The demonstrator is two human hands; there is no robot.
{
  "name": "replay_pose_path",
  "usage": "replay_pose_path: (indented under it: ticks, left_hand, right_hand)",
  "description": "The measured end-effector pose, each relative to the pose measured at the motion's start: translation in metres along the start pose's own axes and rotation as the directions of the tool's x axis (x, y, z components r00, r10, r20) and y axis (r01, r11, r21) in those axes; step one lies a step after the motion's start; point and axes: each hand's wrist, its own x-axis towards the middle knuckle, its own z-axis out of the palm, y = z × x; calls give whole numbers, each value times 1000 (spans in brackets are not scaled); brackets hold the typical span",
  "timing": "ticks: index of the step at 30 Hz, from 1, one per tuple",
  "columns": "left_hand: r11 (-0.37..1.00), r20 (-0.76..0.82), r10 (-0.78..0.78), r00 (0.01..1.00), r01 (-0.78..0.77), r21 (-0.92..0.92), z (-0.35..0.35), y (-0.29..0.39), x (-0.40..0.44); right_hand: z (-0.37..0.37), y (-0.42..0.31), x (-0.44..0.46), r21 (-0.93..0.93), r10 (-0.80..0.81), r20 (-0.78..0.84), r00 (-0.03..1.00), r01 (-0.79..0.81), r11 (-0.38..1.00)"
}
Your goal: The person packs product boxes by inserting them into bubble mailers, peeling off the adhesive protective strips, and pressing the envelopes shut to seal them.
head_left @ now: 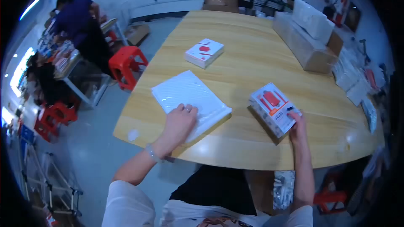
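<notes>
My left hand (182,122) is closed on the near edge of a white padded bubble mailer (187,88), its fingers bent over the top face. A shadow shows under the mailer's near right edge, so that side looks slightly raised from the table. My right hand (297,127) grips the near right corner of a white box (271,107) printed with a red device and an orange label. This box is tilted just above the tabletop, thumb on its printed face. Farther back, a similar white box (205,53) with a red picture lies flat.
The wooden table (248,42) has a curved near edge. Long wrapped packages (305,46) line its right side, with plastic-wrapped bundles (351,77) beyond. An open cardboard box (221,2) is at the far end. Left, a person (80,25) bends over another table near red stools (127,65).
</notes>
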Motion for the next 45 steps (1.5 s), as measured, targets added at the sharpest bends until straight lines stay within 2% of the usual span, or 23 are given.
replay_pose_path:
  ticks: [2,3,5,6,7,8,10,16,20,21,25,26,28,30,36,40,41,45]
  left_hand:
    - [999,-19,14,1000,-15,-29,10,4,5]
    - [1000,-12,13,1000,-13,-16,14,6,2]
    - [1000,11,16,1000,-17,15,10,17,-11]
    - [1000,18,21,1000,-21,4,10,18,-11]
    - [998,-15,-6,1000,5,-61,8,19,-10]
    - [992,-46,-36,998,31,-124,5,19,-8]
    - [967,-107,-111,988,82,-240,-3,18,-5]
    - [971,-226,-48,973,-8,-239,-15,28,4]
    - [969,-200,77,977,-120,-214,-10,31,2]
    - [970,-202,77,976,-120,-212,-8,30,2]
    - [961,-158,123,980,-157,-228,3,29,3]
    - [961,-154,120,981,-154,-231,2,31,1]
    - [951,22,-40,999,44,-307,-3,36,-6]
    - [905,200,-190,961,251,-342,-8,41,-11]
    - [963,207,-206,957,235,-131,-14,56,-15]
    - [994,-61,-92,994,88,-72,-22,60,-12]
    - [994,-65,-85,994,80,-75,-21,65,-11]
    - [939,-285,-317,905,256,-230,-19,86,-13]
  right_hand:
    - [28,-8,-42,214,203,31,979,-205,955]
    - [30,-4,-52,286,225,136,965,-255,924]
    - [48,-8,-84,212,184,249,951,-238,948]
    - [59,-8,-93,91,224,254,941,-253,963]
    - [67,-7,-98,-30,262,256,931,-263,964]
    - [68,-4,-99,-31,266,249,931,-267,963]
    - [72,4,-96,-323,293,419,859,-161,933]
    - [75,-4,-101,-423,348,399,848,-167,891]
    - [77,0,-101,32,321,289,902,-344,938]
    - [77,4,-99,32,318,291,902,-342,939]
    - [67,29,-87,-166,136,225,965,-99,981]
    - [69,26,-88,-168,141,225,964,-104,980]
    - [76,15,-89,-195,172,201,964,-132,972]
    - [82,8,-89,-222,198,183,963,-156,963]
    - [83,13,-91,-256,134,180,974,-85,963]
    - [89,11,-96,-214,155,141,978,-122,969]
    - [86,10,-97,-212,150,134,980,-119,970]
    - [89,13,-98,-47,186,109,976,-182,982]
